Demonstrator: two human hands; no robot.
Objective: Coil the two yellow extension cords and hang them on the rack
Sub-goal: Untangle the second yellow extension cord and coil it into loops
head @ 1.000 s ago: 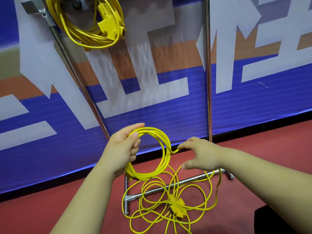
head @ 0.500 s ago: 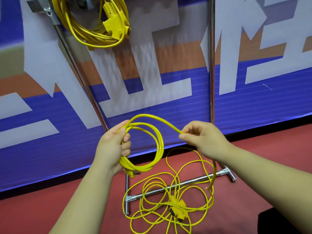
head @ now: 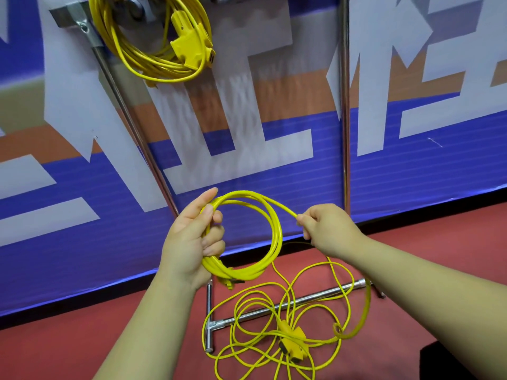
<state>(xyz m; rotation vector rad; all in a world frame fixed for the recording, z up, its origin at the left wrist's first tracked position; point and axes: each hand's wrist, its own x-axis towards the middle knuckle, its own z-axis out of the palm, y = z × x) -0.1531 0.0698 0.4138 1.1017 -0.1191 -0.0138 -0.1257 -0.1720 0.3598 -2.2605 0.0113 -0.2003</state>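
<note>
So, one yellow cord (head: 275, 242) is half coiled in front of us. Our left hand (head: 189, 242) grips the loops and our right hand (head: 326, 229) pinches the strand running off them. The rest lies tangled on the red floor (head: 82, 338) over the rack (head: 344, 105) base. The other cord (head: 153, 58) hangs coiled up top.

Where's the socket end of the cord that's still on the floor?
Head view, lower centre-right: the socket block lies on the red floor, just in front of the rack's base bar, below the right hand.
</note>
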